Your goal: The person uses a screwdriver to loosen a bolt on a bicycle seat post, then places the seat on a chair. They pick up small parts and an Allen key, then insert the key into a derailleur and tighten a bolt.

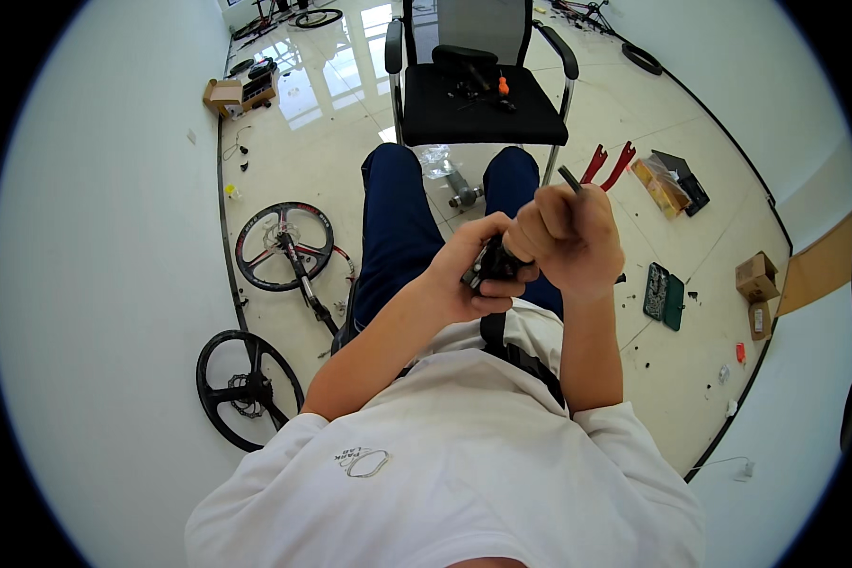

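My left hand is closed around a small black mechanical part, held above my lap. Its exact kind is hard to make out, since fingers cover much of it. Right beside it, my right hand is curled in a fist on a thin dark rod-shaped tool, whose end sticks out past the thumb side. The lower part of that tool is hidden in the fist. Both hands meet at the black part, the right one slightly higher.
Ahead, a black chair bears an orange-handled screwdriver and small dark parts. Wheels and a fork lie on the left floor. At right are a red fork, a green tool case and cardboard boxes.
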